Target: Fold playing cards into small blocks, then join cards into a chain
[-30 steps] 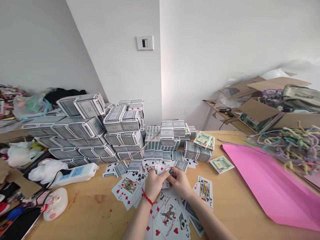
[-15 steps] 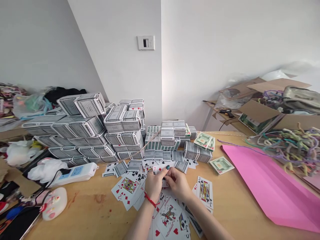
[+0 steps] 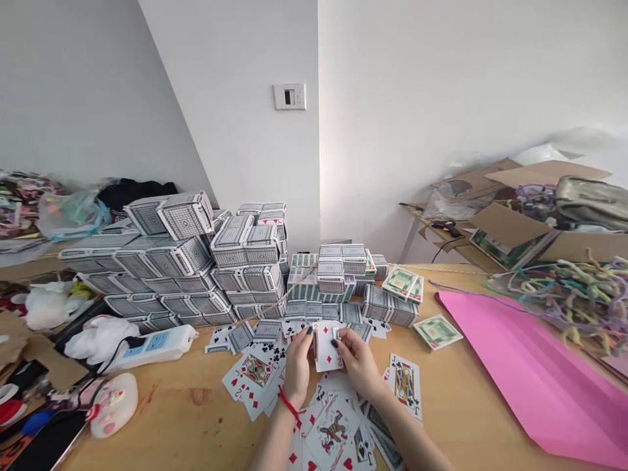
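Note:
My left hand point(image 3: 297, 366) and my right hand point(image 3: 358, 363) together hold a small stack of playing cards point(image 3: 325, 348) upright above the wooden table point(image 3: 186, 418), with a red two of diamonds facing me. Both hands pinch its edges, left on the left edge, right on the right. A red string bracelet point(image 3: 289, 403) circles my left wrist. Loose cards point(image 3: 255, 373) lie face up on the table beneath and around my hands, including a joker point(image 3: 333, 428) and a jack point(image 3: 405, 381).
A big pile of boxed card decks point(image 3: 196, 261) stands behind the loose cards. A white power strip point(image 3: 152, 345) lies at left, pink paper point(image 3: 530, 373) at right. Pipe cleaners point(image 3: 564, 291) and cardboard boxes point(image 3: 515, 222) sit at far right. Clutter fills the left edge.
My hands have lifted the gathered cards off the table and tilted them upright, so the two of diamonds now faces me. The view has tipped down slightly.

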The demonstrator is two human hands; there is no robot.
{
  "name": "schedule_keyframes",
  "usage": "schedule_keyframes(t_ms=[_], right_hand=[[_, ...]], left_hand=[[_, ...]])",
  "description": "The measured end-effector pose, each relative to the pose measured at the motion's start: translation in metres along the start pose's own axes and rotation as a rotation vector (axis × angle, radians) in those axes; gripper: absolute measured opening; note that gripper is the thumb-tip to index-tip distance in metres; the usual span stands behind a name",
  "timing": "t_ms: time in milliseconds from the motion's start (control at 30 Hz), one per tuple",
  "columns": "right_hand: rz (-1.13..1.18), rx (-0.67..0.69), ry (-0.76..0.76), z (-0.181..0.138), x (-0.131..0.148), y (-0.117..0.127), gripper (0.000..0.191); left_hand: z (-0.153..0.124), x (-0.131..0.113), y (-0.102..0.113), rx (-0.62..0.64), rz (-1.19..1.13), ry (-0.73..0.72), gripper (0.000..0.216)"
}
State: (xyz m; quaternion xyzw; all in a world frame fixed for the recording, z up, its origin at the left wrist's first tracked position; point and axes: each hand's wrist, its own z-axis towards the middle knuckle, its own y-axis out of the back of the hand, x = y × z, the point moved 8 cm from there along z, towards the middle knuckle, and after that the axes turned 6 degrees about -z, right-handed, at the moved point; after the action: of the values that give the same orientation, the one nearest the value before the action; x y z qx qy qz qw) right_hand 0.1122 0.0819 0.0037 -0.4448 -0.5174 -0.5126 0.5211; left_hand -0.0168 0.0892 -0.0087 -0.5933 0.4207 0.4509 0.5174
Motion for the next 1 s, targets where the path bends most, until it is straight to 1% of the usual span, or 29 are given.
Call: schedule_keyframes(t_ms=[67, 100, 167, 233, 400, 500, 700, 833, 1000], right_hand=[[0.04, 0.005, -0.024, 0.001, -0.002, 0.0, 0.032], [0.058, 0.009, -0.031, 0.001, -0.004, 0.0, 0.033], [0.088, 0.009, -0.039, 0.002, -0.008, 0.0, 0.033], [0.112, 0.014, -0.06, 0.002, -0.012, 0.0, 0.031], [0.225, 0.04, -0.165, 0.001, -0.018, -0.002, 0.033], [0.268, -0.004, -0.216, 0.0, -0.021, -0.001, 0.035], [0.299, -0.029, -0.211, 0.005, -0.024, 0.0, 0.033], [0.306, -0.065, -0.219, 0.012, -0.028, 0.001, 0.029], [0.332, -0.107, -0.24, 0.017, -0.032, -0.006, 0.026]], left_hand=[[0.0, -0.005, -0.003, 0.059, 0.09, -0.019, 0.031], [0.0, -0.007, -0.003, 0.068, 0.159, -0.041, 0.03], [-0.002, -0.009, -0.002, 0.064, 0.286, -0.082, 0.03], [-0.004, -0.008, 0.0, 0.033, 0.397, -0.114, 0.029], [-0.007, -0.001, 0.0, -0.009, 0.516, -0.12, 0.03], [-0.007, -0.003, -0.002, -0.007, 0.535, -0.135, 0.034], [-0.007, -0.004, 0.0, -0.027, 0.497, -0.108, 0.043], [-0.001, -0.003, 0.003, -0.049, 0.407, -0.087, 0.041], [0.01, 0.005, -0.001, -0.011, 0.238, -0.028, 0.036]])
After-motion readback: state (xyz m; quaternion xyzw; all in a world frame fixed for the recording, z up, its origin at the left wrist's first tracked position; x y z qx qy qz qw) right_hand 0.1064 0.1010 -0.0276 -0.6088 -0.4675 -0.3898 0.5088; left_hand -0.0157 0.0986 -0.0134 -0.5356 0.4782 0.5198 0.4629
